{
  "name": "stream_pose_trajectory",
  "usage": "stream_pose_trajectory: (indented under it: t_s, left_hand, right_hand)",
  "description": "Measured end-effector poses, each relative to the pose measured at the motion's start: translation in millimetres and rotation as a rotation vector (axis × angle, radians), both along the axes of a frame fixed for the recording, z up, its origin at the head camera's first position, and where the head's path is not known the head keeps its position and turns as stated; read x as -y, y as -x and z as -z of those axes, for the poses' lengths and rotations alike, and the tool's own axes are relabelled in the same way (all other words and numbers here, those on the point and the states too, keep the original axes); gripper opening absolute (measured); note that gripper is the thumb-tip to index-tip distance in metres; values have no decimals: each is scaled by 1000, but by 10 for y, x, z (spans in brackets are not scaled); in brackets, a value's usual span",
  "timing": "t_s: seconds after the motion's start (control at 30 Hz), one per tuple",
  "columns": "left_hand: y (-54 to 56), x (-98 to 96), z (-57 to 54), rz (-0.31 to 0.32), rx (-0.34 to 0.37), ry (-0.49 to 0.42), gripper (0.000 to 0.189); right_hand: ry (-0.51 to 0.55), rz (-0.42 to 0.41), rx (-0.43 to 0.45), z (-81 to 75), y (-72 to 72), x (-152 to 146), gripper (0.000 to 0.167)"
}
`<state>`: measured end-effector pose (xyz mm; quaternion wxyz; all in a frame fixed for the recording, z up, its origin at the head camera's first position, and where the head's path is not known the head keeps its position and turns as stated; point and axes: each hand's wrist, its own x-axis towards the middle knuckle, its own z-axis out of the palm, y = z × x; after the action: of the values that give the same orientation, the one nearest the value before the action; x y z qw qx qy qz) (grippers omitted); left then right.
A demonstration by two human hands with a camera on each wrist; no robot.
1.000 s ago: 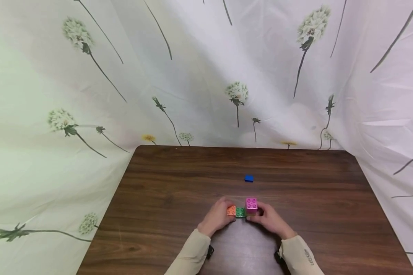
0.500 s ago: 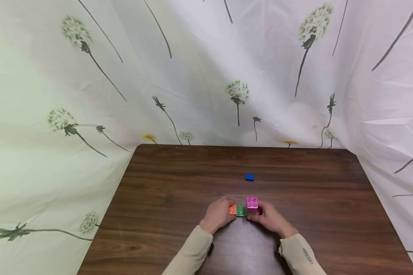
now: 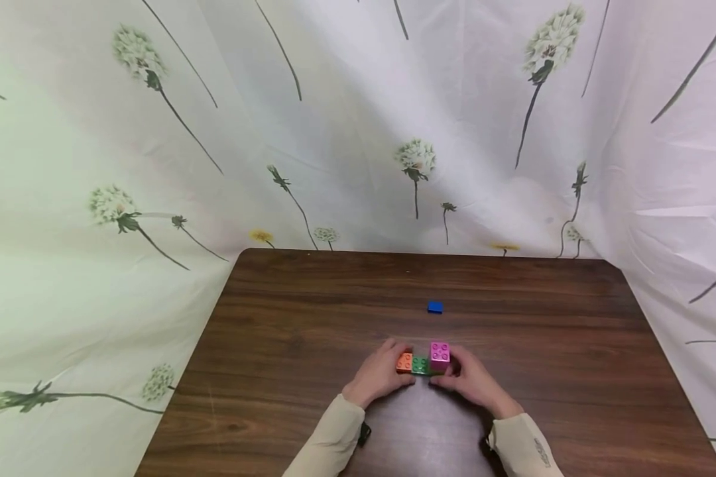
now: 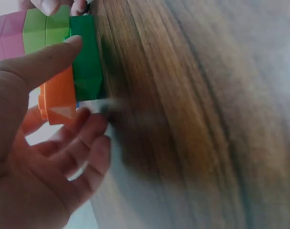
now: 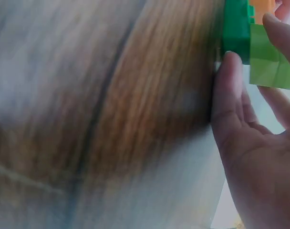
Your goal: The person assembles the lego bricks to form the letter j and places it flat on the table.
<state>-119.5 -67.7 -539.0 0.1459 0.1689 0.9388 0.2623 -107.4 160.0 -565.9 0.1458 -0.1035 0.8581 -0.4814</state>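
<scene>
Between both hands a small build of toy bricks sits low at the table. Its base is a long dark green brick [image 4: 88, 62], with an orange brick [image 3: 404, 362] on the left end and a light green brick [image 5: 266, 59] on the right. A pink brick [image 3: 439, 355] tops the light green one. My left hand [image 3: 382, 372] grips the orange end, thumb along the near side reaching to the dark green base, fingers behind. At the other end my right hand [image 3: 470, 377] holds the light green brick between thumb and fingers, one fingertip at the dark green base.
A blue brick [image 3: 435, 307] lies farther back on the dark wooden table [image 3: 310, 305]. Behind the table and along its sides hangs a pale cloth [image 3: 346, 132] printed with dandelions.
The head view has shifted slightly. Both hands stay on the bricks, with only small shifts of the left fingers over the orange brick; the blue brick has not moved.
</scene>
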Motion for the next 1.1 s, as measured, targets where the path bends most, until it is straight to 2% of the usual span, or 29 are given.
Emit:
stream_pose_trajectory:
  t_s: [0.1,0.23,0.37,0.43,0.63,0.8,0.97,1.1]
  left_hand:
    - [-15,32,10,1,-15,-61,53]
    - [-29,53,40,43,-31,-104,43]
    - [-31,58,55,72,-37,-121,36]
    - [-26,52,54,65,-27,-133,35]
    - [9,20,47,15,56,-172,38]
    - [45,2,49,23,117,-202,40]
    - [52,4,65,42,136,-195,47]
    - [53,2,70,40,137,-192,54]
  right_hand:
    - [30,57,-10,-3,-31,-1,53]
    - [79,132,-49,-25,-87,-9,49]
    - [108,132,-92,-33,-108,-5,43]
    - [114,133,-93,-30,-102,-6,41]
    - [89,181,-38,-17,-61,-28,39]
    - [96,215,-13,-20,-27,-49,42]
    - [128,198,17,-11,-30,-63,42]
    - [190,215,84,9,-25,-52,42]
